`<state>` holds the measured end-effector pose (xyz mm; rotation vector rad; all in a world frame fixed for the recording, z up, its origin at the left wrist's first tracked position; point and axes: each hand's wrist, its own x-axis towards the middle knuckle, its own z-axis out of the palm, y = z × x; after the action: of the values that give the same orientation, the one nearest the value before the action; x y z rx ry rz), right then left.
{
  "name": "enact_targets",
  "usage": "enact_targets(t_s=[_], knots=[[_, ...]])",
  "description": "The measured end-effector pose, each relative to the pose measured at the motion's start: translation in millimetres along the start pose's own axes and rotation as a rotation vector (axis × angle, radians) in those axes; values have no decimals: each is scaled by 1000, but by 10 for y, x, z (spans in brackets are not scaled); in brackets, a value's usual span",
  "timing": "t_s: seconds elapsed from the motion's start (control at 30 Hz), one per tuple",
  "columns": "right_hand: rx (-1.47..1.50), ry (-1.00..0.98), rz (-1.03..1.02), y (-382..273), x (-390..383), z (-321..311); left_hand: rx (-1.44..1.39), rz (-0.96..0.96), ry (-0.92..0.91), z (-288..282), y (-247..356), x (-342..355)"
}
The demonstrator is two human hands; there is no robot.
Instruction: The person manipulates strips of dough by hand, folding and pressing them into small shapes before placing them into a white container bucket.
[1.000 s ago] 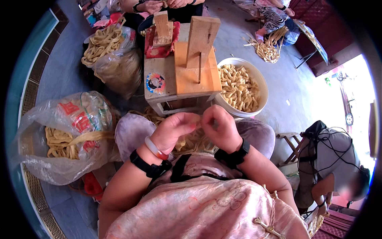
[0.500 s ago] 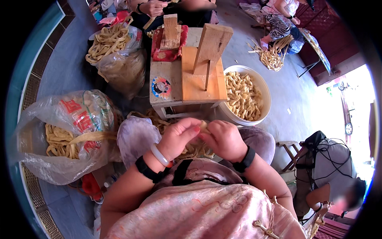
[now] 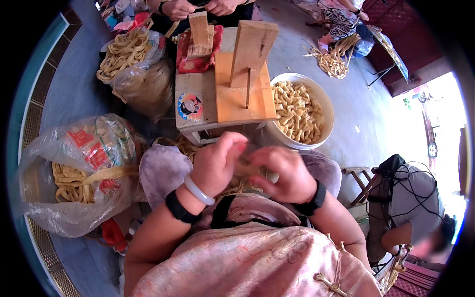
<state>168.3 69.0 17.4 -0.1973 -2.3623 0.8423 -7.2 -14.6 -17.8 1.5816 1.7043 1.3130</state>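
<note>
My left hand [image 3: 215, 163] is raised over my lap, fingers bent toward my other hand and smeared by motion. Whether anything is between them cannot be told. Close beside it, my right hand [image 3: 284, 173] is curled, with a small pale piece [image 3: 272, 176] showing under its fingers, apparently a bit of knotted strip. Flat yellowish strips [image 3: 240, 185] lie below the hands, between my knees. On the left, a clear plastic bag [image 3: 59, 218] holds more strips [image 3: 71, 183], one of which runs out toward my knee.
Ahead stands a low table [image 3: 200, 86] bearing a board with an upright wooden block [image 3: 252, 52] and a thin peg. Right of it is a white bucket [image 3: 329, 114] of small knotted pieces. Another bag of strips [image 3: 126, 52] stands left. People sit across the table and at right.
My hands have come apart slightly from their pinch together over my lap. The left has risen a little, and the right has turned so a pale piece shows. The whole view has shifted slightly.
</note>
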Motion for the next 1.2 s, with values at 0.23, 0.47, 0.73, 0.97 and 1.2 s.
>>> enact_targets(t_s=[0.23,0.47,0.73,0.97,1.2], knots=[[-51,-64,89,27,43,8,-254,-44,-45,-58,-112,175],[-187,45,163,431,57,-100,-559,-465,-433,-265,-311,382],[-417,168,203,1098,545,-84,87,-216,124,22,-516,1041],[-621,220,218,902,57,-477,-278,-241,-89,-14,-345,426],[-364,-48,-30,177,-234,127,-863,-464,-562,127,-280,-36]])
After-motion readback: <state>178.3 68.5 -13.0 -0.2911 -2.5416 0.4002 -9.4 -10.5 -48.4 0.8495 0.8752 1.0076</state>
